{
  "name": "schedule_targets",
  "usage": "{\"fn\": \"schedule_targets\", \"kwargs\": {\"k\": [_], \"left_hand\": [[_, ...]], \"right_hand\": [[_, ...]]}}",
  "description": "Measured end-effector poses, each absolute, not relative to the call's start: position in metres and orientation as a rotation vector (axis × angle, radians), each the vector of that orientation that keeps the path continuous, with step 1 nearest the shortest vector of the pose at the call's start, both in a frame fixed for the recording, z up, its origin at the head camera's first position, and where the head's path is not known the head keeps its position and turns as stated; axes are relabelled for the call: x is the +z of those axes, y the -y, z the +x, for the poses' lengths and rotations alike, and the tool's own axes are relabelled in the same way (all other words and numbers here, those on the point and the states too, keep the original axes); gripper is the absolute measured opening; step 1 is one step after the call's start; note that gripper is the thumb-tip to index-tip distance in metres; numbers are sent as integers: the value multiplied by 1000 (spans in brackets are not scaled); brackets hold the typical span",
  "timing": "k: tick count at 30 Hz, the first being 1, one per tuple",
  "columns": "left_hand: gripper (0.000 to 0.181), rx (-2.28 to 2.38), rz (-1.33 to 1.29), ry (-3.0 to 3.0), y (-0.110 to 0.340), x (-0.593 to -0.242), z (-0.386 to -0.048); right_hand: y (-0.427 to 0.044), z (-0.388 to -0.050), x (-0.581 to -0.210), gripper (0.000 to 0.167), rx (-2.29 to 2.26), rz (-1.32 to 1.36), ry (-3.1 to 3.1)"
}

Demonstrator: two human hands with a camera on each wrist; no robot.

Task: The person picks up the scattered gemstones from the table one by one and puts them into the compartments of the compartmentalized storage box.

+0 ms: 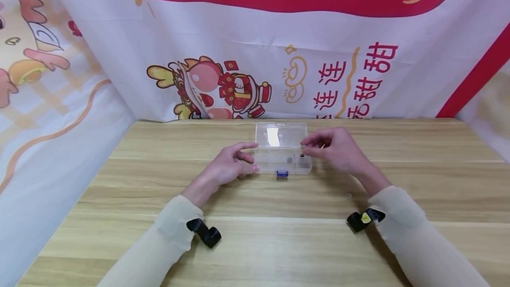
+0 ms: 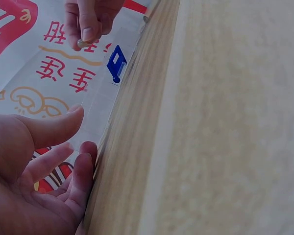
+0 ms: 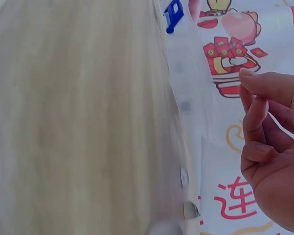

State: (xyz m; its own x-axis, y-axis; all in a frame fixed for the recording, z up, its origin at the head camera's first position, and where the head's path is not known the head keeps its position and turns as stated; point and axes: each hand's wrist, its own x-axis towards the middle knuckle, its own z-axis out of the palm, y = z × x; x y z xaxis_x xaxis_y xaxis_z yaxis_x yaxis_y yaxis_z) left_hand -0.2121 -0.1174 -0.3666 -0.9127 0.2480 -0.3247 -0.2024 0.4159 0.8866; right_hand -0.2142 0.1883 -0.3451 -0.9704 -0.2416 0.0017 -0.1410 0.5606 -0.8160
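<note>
Pinching a sm. piece (image 2: 82,44) w/ our R hand (image 1: 335,147), we've the clear box (image 1: 275,159) btwn hands, long axis L-to-R; our L hand (image 1: 231,162), fingers parted, touches its end, R's by the other.

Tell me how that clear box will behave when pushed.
The clear box will probably feel light: it looks thin-walled, with only a few small items showing inside. Sitting low and flat, it seems unlikely to tip. Its raised lid may wobble.

Your cream-sleeved arms (image 1: 151,240) stretch forward, the bare left grip (image 1: 232,161) loosely spread, the bare right grip (image 1: 334,146) pinching.
</note>
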Motion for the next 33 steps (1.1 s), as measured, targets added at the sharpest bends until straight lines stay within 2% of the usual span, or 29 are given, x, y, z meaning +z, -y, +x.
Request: {"fn": "schedule_targets", "kwargs": {"k": [33], "left_hand": [[63, 1505, 26, -2271, 117, -367, -212]], "right_hand": [[-141, -222, -345, 17, -1328, -359, -2676]]}}
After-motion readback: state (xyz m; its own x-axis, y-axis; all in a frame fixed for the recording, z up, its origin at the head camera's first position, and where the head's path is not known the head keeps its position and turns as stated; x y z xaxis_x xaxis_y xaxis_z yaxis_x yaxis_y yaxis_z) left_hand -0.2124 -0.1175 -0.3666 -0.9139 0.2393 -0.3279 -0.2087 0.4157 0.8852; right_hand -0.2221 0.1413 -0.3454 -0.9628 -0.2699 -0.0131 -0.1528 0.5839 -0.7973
